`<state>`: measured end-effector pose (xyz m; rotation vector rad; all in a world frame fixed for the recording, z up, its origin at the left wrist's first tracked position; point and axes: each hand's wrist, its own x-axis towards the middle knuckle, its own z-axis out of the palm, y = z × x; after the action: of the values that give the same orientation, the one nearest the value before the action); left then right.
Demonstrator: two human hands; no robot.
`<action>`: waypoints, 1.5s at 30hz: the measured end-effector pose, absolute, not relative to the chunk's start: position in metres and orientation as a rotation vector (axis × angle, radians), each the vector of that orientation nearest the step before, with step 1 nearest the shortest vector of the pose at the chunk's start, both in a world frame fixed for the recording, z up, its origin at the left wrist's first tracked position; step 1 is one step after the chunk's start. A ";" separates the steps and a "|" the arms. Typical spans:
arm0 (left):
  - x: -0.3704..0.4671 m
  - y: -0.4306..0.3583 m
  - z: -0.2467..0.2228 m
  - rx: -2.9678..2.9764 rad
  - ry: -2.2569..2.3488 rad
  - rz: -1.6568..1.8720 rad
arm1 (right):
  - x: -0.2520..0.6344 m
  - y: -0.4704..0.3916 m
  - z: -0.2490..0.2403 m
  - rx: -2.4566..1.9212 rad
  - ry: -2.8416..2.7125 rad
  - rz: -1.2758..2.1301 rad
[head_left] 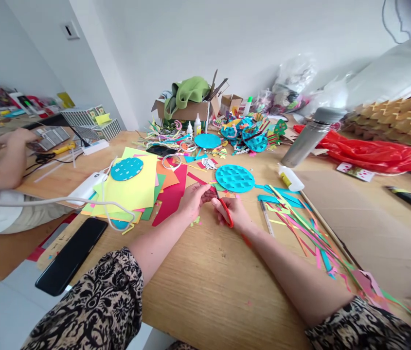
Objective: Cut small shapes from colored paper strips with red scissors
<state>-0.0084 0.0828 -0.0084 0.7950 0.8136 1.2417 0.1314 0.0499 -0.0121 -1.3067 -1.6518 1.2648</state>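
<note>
My right hand (pixel 237 215) grips red-handled scissors (pixel 230 219), their blades pointing toward my other hand. My left hand (pixel 193 200) is closed in a pinch, with a small piece of coloured paper (pixel 211 183) at its fingertips; its shape is too small to make out. Just beyond both hands lies a blue disc (pixel 235 178) covered in raised folded bits. A dark red sheet (pixel 173 197) lies left of my left hand, partly under orange and green paper. Tiny paper scraps (pixel 195 221) are on the table below my left wrist.
Yellow sheets (pixel 135 189) bear a dotted blue disc (pixel 127 169) at left, near a black phone (pixel 72 255). Paper strips (pixel 300 226), a pen (pixel 266 218), a steel bottle (pixel 307 138) and cardboard (pixel 369 233) are at right. Another person's arm (pixel 3 160) rests at far left.
</note>
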 end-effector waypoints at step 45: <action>0.004 0.067 -0.004 0.691 0.858 1.216 | 0.130 0.045 -0.005 -1.314 -1.522 1.441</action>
<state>0.0037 0.0675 -0.0041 0.6905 0.8576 1.2163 0.1300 0.0445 -0.0050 -1.3144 -1.5223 1.4413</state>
